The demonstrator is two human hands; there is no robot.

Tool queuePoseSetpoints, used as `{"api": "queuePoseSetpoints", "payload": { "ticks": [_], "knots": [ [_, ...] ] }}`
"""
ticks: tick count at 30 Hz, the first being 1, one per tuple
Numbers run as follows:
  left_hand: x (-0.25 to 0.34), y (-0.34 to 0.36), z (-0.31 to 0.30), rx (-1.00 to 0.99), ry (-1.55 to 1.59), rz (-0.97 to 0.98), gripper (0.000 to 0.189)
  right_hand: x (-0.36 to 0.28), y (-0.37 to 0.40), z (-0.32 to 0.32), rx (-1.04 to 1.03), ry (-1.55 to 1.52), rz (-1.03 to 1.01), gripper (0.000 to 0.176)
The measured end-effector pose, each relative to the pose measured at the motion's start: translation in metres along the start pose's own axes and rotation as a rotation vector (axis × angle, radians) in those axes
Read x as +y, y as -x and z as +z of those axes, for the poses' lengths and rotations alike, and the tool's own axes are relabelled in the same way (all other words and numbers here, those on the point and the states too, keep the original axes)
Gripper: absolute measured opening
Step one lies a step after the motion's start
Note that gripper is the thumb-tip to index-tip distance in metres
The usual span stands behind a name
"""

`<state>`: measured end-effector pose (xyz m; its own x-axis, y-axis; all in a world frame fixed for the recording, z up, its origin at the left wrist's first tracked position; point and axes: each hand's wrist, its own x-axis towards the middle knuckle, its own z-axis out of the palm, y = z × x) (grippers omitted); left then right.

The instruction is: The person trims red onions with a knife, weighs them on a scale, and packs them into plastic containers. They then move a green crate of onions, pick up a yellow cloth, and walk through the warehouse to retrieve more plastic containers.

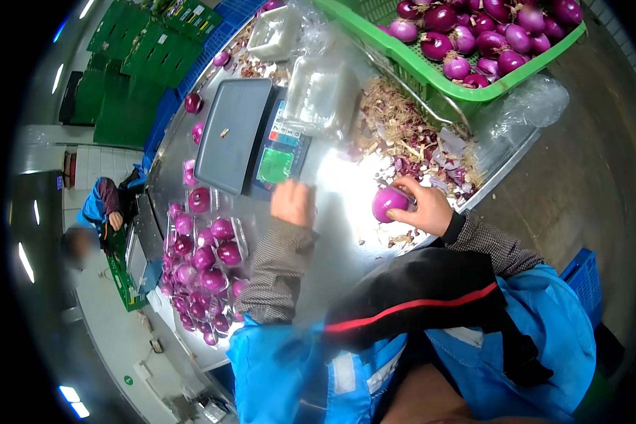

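A peeled red onion (387, 203) is gripped between the thumb and fingers of my right hand (432, 207), above the steel table (325, 240). My left hand (293, 203) is closed with the fingers curled under, just in front of the green display of the weighing scale (233, 131). Whatever it may hold is hidden. A small scrap of skin lies on the scale's grey plate. Beside the scale stands a stack of clear plastic trays (321, 95).
A green crate (431, 67) of red onions stands over a heap of onion skins (413, 134). Packed trays of onions (201, 261) cover the table's left side. Clear plastic bags (523, 106) lie at the right edge. Beyond the table, another person (102, 201) stands by green crates.
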<state>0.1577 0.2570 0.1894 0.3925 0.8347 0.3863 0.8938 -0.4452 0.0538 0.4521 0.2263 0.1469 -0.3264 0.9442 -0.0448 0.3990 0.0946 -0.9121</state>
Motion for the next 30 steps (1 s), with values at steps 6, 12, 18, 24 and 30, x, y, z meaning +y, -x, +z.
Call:
{"api": "queuePoseSetpoints", "payload": {
  "ticks": [6,12,18,24,30],
  "knots": [
    [0.014,0.12,0.053,-0.371,0.016,-0.032,0.02,-0.03,-0.036,0.03,-0.139,0.184,-0.079,0.052],
    [0.05,0.109,0.038,-0.302,0.098,-0.058,0.025,-0.009,-0.055,0.063,-0.256,0.33,-0.107,0.04],
    [0.044,0.073,0.01,-0.377,0.276,0.025,0.029,0.024,-0.037,0.012,-0.192,0.151,-0.122,0.031],
    [0.055,-0.133,-0.064,-0.216,0.264,0.308,0.018,0.065,-0.008,-0.034,-0.122,0.05,-0.066,0.026],
    [0.121,-0.358,0.036,-0.184,0.302,0.684,0.047,0.093,-0.006,-0.058,-0.017,-0.059,-0.075,0.021]
  ]
}}
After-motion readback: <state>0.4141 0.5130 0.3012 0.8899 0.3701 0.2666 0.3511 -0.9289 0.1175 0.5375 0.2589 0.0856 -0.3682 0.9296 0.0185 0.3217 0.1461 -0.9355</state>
